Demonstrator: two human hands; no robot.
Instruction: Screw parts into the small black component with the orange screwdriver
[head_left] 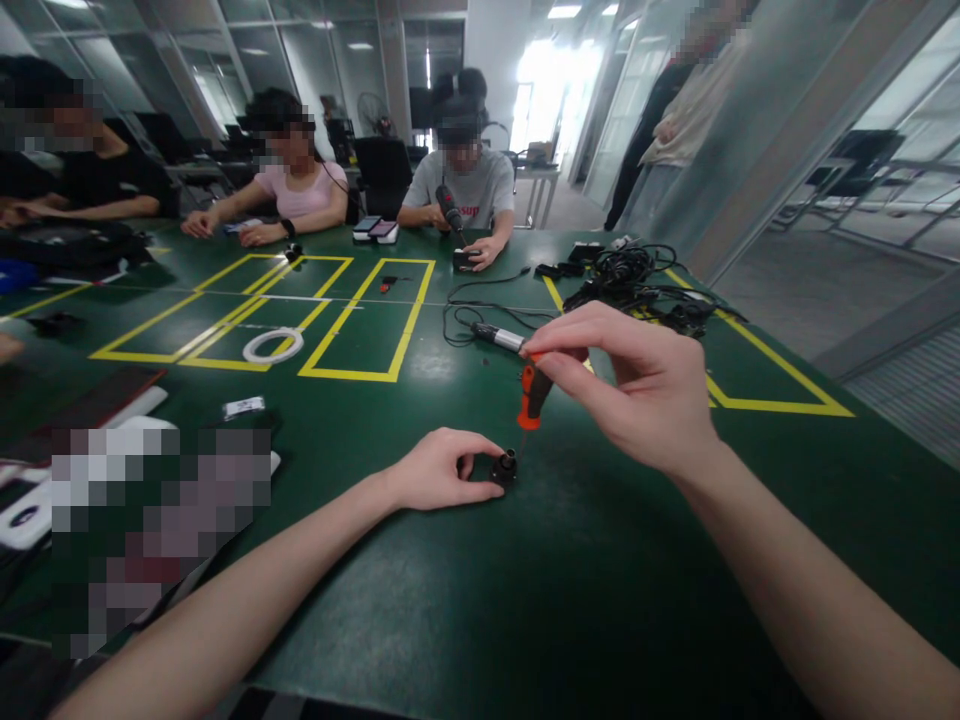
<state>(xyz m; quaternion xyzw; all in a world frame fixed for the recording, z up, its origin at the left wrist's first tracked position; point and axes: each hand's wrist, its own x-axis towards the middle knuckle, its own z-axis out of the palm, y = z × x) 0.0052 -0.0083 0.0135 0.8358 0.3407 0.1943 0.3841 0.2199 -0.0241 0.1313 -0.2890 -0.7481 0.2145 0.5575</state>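
My right hand (630, 385) pinches the top of a small orange and dark screwdriver (531, 395) between thumb and fingers. The screwdriver stands nearly upright, its thin shaft pointing down beside a small round black part (504, 468) on the green table. Whether the tip touches the part I cannot tell. My left hand (450, 468) grips that part from the left, thumb and forefinger closed against its side. A short cylindrical neck rises from the top of the part.
Tangled black cables (630, 275) lie at the right back, with a silver and black electric screwdriver (499, 336) before them. A white ring (272, 346) rests on the yellow-taped green table (420, 600). Across it, a person (480, 185) holds a power driver. Others sit at the left.
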